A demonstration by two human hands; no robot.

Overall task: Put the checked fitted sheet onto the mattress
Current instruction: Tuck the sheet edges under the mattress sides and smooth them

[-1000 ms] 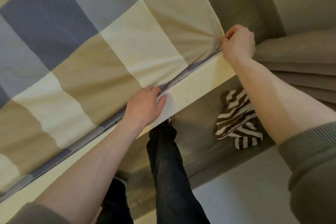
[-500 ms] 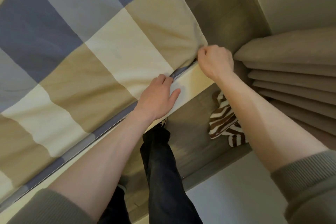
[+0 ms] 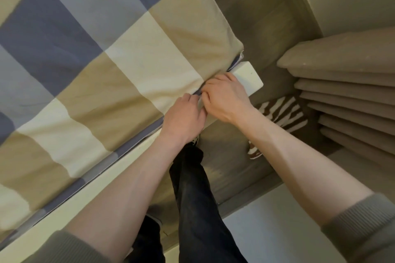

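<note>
The checked fitted sheet [image 3: 132, 66] lay spread flat, its edge along the cream bed frame [image 3: 249, 77]. The left hand [image 3: 184, 119] and right hand [image 3: 226, 98] touched side by side there, fingers [image 3: 215, 83] curled tight on the sheet's edge.

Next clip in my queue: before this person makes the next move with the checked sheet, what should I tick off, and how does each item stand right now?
1. Both hands at the hem: ok. The left hand and right hand meet at the edge of the checked fitted sheet, against the bed rail.
2. Grip: the right hand's fingers curl on the hem, ok. The left fingertips are hidden, cannot tell.
3. Corner covered on top: ok. Hem tucked underneath there: cannot tell.
4. Top surface flat: ok, only light creases near the hands.
5. Floor beside the feet free: not ok, a striped cloth lies there.
</note>
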